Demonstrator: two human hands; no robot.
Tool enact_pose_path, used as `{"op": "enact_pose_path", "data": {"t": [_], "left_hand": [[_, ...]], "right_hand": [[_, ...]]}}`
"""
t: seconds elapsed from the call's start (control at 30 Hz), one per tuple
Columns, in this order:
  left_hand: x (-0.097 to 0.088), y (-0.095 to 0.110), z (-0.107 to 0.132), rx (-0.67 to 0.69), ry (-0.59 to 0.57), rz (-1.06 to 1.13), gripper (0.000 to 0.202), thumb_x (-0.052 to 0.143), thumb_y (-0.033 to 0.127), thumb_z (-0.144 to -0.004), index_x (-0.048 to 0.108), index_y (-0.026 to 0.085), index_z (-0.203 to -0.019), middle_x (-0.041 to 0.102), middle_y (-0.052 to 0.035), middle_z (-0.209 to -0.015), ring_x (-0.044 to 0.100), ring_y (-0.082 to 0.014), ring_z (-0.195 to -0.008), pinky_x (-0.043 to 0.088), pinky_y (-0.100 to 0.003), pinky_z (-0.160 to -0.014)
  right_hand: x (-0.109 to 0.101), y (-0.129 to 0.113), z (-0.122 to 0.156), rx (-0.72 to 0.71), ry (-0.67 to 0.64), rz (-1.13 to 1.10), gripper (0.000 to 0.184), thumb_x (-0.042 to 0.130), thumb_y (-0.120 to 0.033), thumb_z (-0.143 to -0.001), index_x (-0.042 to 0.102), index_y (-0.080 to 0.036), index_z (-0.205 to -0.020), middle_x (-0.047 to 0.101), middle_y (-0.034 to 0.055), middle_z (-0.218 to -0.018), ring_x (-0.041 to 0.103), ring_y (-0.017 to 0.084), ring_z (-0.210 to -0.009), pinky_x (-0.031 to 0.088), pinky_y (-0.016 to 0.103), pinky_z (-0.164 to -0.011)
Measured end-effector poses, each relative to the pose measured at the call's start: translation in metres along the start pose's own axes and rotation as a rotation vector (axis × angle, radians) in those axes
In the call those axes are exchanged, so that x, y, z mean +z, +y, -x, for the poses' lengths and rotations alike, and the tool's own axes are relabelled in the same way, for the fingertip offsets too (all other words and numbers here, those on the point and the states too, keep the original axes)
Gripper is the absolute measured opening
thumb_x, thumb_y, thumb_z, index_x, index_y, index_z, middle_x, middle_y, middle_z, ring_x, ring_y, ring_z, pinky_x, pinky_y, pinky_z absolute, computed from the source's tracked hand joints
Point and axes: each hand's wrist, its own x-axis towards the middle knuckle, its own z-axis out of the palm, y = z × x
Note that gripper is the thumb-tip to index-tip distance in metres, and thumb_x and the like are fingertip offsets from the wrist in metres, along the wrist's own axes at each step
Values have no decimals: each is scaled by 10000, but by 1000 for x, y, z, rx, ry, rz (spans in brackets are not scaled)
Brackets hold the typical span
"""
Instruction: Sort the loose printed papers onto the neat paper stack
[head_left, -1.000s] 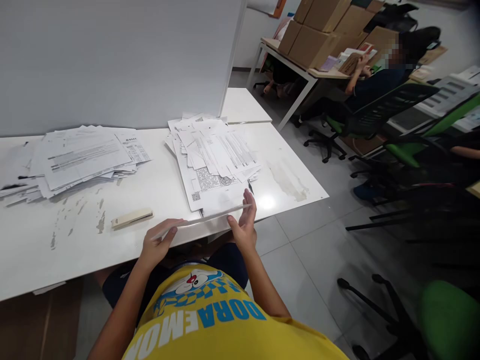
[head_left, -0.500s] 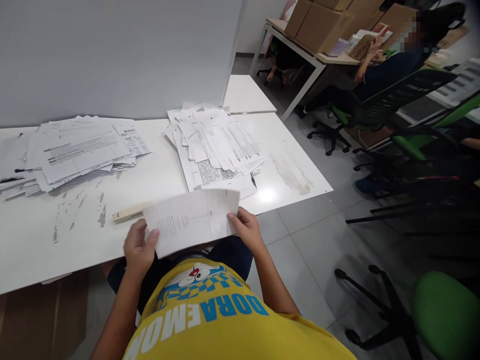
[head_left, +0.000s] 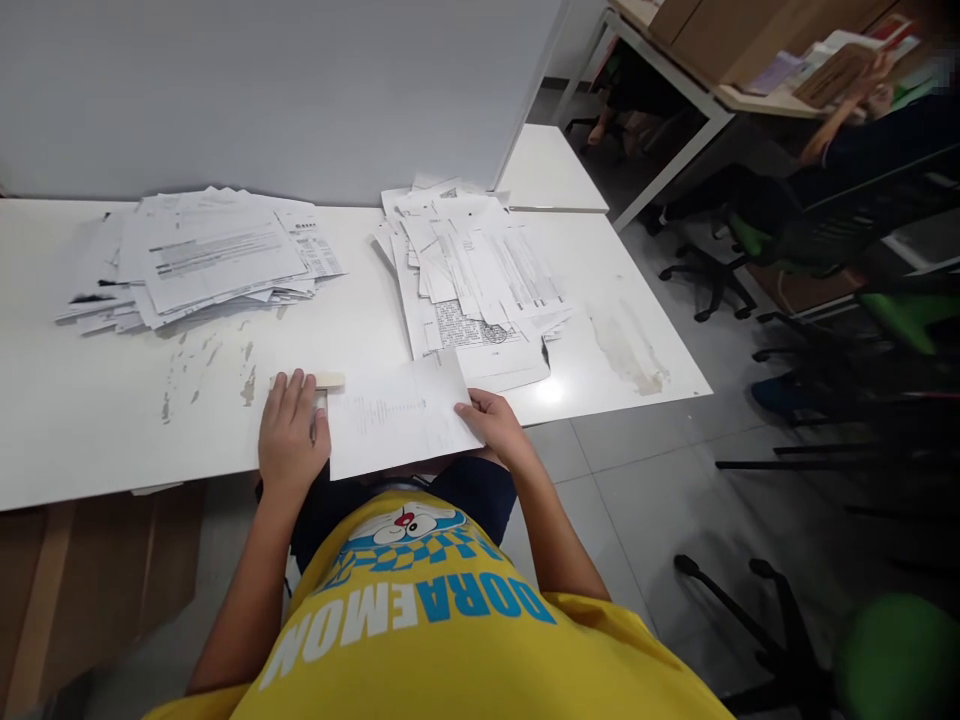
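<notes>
A printed sheet of paper (head_left: 405, 415) lies over the front edge of the white table (head_left: 360, 320). My right hand (head_left: 496, 425) pinches its right edge between thumb and fingers. My left hand (head_left: 292, 432) rests on the table edge just left of the sheet, its fingers stretched forward and its thumb apart, near the sheet's left edge. Those fingertips cover part of a narrow cream-coloured bar (head_left: 330, 380), whose right end shows beside them. Its exact kind is unclear.
A loose pile of printed papers (head_left: 225, 250) lies at the back left, another pile (head_left: 480, 270) behind the sheet. A grey-white partition (head_left: 262, 90) stands at the back. To the right are office chairs (head_left: 720, 260) and a seated person at a table with cardboard boxes (head_left: 727, 40).
My left hand has let go of the sheet's left side and moved onto the cream bar. The sheet has come down flatter onto the table edge, while my right hand keeps its pinch.
</notes>
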Motion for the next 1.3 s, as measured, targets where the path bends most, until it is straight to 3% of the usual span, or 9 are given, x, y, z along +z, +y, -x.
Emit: {"op": "enact_pose_path", "data": {"t": [0.2,0.47,0.8,1.0,1.17,1.23,1.3], "left_hand": [[2,5,3,-91,40,-51,522,463,236,-934,495,220,-1455,536,-101,-1472,408,-294,-1441,269,-528,-1207],[0,9,-1,-107,-27,-86,549,444,235,-937,453,223,-1487,508,-84,-1496,368,-289,-1466,227,-541,-1225],[-1,6,-2,-71,-164,-146,585,387,135,-915,422,129,-1498,468,-134,-1520,294,-327,-1493,360,-528,-1164],[0,5,-2,-47,-95,-113,580,387,183,-941,385,128,-1519,435,-139,-1548,248,-293,-1516,288,-489,-1226],[-3,2,0,-44,-5,-64,605,454,260,-941,367,153,-1530,388,-140,-1577,180,-308,-1533,228,-512,-1243],[-5,12,5,-51,74,-11,598,488,305,-941,397,168,-1516,401,-140,-1571,147,-314,-1539,202,-513,-1247],[-7,31,12,-99,151,138,592,469,352,-962,381,191,-1525,440,-141,-1547,231,-302,-1521,227,-492,-1238]], "right_hand": [[3,0,2,37,24,1,338,630,-429,-726,726,-174,-925,708,16,-776,618,204,-737,466,294,-655],[-3,-3,-2,50,-8,-66,358,668,-431,-725,731,-170,-963,739,30,-873,646,214,-815,481,304,-722],[-7,4,-1,23,-18,-135,282,680,-423,-765,722,-189,-918,702,10,-788,629,205,-771,480,299,-692],[0,9,-4,-46,-5,-167,265,684,-418,-740,712,-186,-865,704,11,-765,625,206,-769,483,300,-690],[-6,16,1,-118,206,-339,333,691,-443,-732,701,-173,-926,733,32,-830,628,199,-783,483,299,-706],[-14,20,6,-178,309,-386,340,685,-451,-750,696,-174,-948,744,47,-906,636,203,-831,493,307,-745],[-20,23,12,-213,364,-401,339,686,-454,-761,698,-179,-958,745,48,-930,640,207,-858,499,311,-760]]}}
